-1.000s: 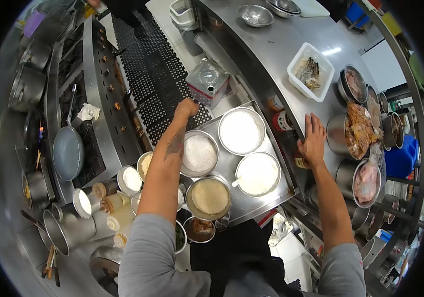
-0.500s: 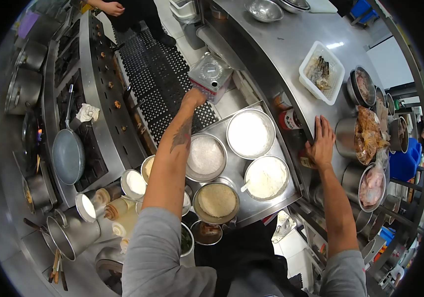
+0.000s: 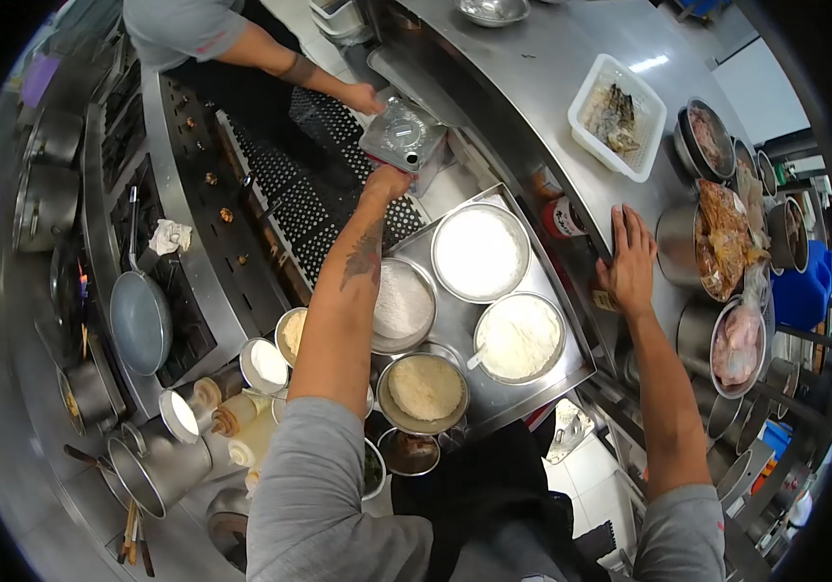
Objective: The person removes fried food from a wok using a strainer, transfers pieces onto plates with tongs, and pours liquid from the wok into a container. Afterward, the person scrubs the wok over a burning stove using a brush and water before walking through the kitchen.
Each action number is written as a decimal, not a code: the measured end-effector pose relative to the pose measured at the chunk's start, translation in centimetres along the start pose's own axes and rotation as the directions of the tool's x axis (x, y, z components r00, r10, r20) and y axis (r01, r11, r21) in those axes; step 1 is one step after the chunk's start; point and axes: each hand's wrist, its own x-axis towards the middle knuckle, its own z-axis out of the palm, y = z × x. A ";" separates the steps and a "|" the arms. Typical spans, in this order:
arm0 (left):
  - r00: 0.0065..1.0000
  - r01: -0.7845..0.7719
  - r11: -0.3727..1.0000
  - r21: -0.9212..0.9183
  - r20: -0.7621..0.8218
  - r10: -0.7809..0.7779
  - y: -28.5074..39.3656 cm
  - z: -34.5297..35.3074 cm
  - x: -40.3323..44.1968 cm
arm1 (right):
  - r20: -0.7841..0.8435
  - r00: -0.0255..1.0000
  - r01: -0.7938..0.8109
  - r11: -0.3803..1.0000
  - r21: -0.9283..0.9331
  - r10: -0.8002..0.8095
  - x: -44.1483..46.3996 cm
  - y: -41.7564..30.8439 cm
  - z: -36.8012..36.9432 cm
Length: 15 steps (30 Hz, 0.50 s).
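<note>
My left hand (image 3: 390, 181) is closed at the near edge of a lidded clear container (image 3: 403, 134), beyond the metal tray (image 3: 559, 320). Its fingertips are hidden, but it seems to grip the container's rim. A co-worker's hand (image 3: 364, 98) touches the far side of the same lid. My right hand (image 3: 630, 262) rests with its fingers spread on the edge of the steel counter (image 3: 542, 73), holding nothing. Between my arms, the tray bears bowls of white powder (image 3: 481, 252), pale flour (image 3: 520, 337), coarse white grains (image 3: 403, 306) and beige crumbs (image 3: 424, 393).
A pan (image 3: 140, 322) sits on the stove at the left. Squeeze bottles (image 3: 241, 412) and a pot (image 3: 149, 470) stand lower left. On the right counter are a white basket of shrimp (image 3: 618, 116) and bowls of meat (image 3: 737, 344). The co-worker (image 3: 188, 34) stands at the upper left.
The co-worker has come in from the upper left and reached the container. The container's lid side has tilted and shifted slightly left. My right hand has stayed on the counter edge.
</note>
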 end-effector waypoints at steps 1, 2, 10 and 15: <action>1.000 0.021 1.000 -0.011 0.019 -0.021 0.4 -0.2 -0.3 | 0.003 1.000 -0.012 1.000 0.000 0.012 -0.1 0.0 0.0; 0.998 -0.058 0.998 -0.003 -0.002 0.058 0.5 -0.4 -0.9 | 0.005 1.000 -0.011 1.000 -0.001 0.011 -0.1 0.0 0.0; 0.986 -0.158 0.964 0.211 0.093 0.142 -0.2 -0.1 0.0 | 0.001 1.000 0.000 1.000 -0.013 0.000 -0.1 0.4 0.1; 0.898 -0.439 0.897 -0.043 0.016 0.440 6.2 -7.7 -23.1 | -0.041 0.999 0.020 0.999 -0.028 -0.021 -0.7 1.1 0.6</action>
